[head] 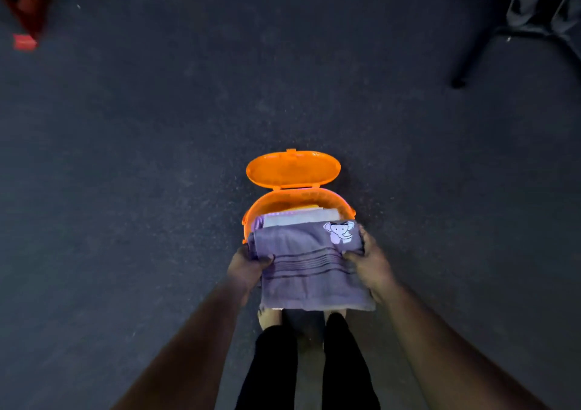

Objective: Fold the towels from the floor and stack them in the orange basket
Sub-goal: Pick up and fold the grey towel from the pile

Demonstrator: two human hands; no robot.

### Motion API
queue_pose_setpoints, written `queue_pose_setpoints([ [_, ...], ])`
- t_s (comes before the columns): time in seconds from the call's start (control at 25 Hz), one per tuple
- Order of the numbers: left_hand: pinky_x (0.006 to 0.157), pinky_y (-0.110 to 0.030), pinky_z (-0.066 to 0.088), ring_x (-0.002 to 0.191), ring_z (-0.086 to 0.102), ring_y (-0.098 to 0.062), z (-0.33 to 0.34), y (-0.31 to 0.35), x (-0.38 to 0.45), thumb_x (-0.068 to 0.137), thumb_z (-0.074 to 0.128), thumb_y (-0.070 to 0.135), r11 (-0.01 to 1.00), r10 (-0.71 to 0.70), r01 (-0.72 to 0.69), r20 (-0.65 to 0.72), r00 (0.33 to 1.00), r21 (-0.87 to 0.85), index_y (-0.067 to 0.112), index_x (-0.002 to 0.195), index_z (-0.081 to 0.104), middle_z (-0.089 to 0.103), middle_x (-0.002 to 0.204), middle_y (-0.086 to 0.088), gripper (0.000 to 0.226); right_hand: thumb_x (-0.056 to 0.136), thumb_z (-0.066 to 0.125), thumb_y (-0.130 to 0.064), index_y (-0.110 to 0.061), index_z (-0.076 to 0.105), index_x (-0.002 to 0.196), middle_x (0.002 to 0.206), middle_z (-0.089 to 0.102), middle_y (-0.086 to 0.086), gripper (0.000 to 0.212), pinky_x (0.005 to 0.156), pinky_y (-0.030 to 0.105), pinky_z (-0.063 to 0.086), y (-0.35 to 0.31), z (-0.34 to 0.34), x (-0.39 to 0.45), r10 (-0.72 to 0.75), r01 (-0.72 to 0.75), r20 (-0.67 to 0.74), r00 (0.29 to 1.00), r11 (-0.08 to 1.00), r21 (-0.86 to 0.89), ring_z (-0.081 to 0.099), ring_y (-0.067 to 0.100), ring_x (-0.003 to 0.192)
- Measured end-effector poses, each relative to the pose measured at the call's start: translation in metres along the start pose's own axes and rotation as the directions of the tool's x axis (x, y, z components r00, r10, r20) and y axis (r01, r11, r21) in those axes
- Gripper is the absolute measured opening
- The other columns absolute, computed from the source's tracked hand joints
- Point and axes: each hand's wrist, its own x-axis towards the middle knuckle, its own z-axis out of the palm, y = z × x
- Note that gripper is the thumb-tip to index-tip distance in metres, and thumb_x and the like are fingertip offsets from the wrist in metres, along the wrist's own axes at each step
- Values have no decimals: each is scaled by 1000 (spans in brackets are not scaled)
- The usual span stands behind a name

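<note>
The left hand [248, 268] and right hand [367, 263] each grip a side of the folded purple towel [309, 276], held over the open orange basket's [267, 202] 6 o'clock rim, above folded towels [298, 217] inside.

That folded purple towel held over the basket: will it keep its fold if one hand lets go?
Probably not. The purple towel looks soft and floppy; its near edge droops below both grips. The left hand and right hand each pinch a side, so releasing one would likely let the layers sag open. It seems light.
</note>
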Motion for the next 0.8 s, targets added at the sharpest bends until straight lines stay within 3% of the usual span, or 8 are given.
queue_pose_setpoints([
  [0.12, 62, -25, 56, 90, 68, -26, 14, -27, 86, 73, 81, 11, 998, 63, -61, -47, 997, 32, -1, 118, 66, 74, 101, -11, 49, 89, 63, 9, -20, 38, 154, 143, 57, -5, 76, 110, 27, 45, 30, 18, 74, -36, 36, 3, 999, 999, -25, 59, 4, 123],
  [0.24, 80, -30, 59, 100, 69, -21, 29, -65, 173, 82, 77, 12, 980, 196, -196, -101, 975, 9, 4, 128, 60, 74, 114, -7, 50, 95, 62, 3, -30, 31, 157, 147, 46, -21, 76, 106, 10, 39, 84, 34, 152, -143, 143, 6, 990, 988, -62, 49, -14, 126],
  [0.4, 103, -47, 51, 117, 65, -17, 42, -141, 257, 88, 73, 6, 979, 204, -200, -103, 974, 49, 12, 144, 47, 66, 133, -7, 62, 96, 61, 2, -24, 33, 157, 160, 35, -8, 72, 124, 29, 26, 175, 61, 229, -251, 255, 46, 967, 947, -197, 31, 7, 149],
  [0.48, 110, -56, 46, 128, 60, -25, 43, -179, 282, 79, 72, 21, 978, 182, -169, -110, 977, 123, 17, 153, 38, 62, 139, -5, 82, 95, 60, 3, -20, 39, 155, 159, 39, 5, 67, 124, 29, 24, 215, 74, 246, -267, 271, 58, 962, 903, -335, 34, 17, 148],
  [0.6, 114, -51, 42, 136, 52, -29, 52, -175, 282, 85, 67, 8, 939, 169, -123, -119, 978, 320, 20, 161, 22, 52, 149, -9, 89, 94, 62, -10, -21, 41, 154, 150, 40, 16, 64, 117, 37, 34, 227, 82, 247, -247, 224, 33, 968, 803, -552, 41, 33, 138],
  [0.68, 120, -50, 32, 146, 36, -37, 60, -157, 264, 88, 68, 13, 800, 276, -131, -166, 947, 585, 15, 163, 10, 30, 162, -18, 95, 96, 56, -35, -24, 33, 156, 158, 26, 18, 65, 119, 57, 27, 212, 89, 240, -355, 221, 24, 935, 526, -821, 30, 40, 145],
  [0.72, 122, -52, 25, 151, 26, -39, 65, -150, 256, 88, 67, 26, 611, 432, -195, -116, 894, 768, 12, 163, 9, 20, 165, -20, 95, 97, 48, -50, -25, 26, 158, 163, 19, 17, 69, 120, 62, 16, 204, 93, 239, -426, 278, 101, 899, 378, -883, 21, 41, 150],
  [0.8, 124, -58, 14, 156, 13, -37, 73, -142, 257, 89, 54, 54, 156, 607, -349, 189, 772, 924, 10, 163, 13, 12, 169, -19, 95, 93, 37, -72, -27, 10, 162, 168, 6, 15, 87, 121, 66, 0, 192, 103, 250, -444, 462, 348, 826, 178, -869, 5, 40, 155],
])
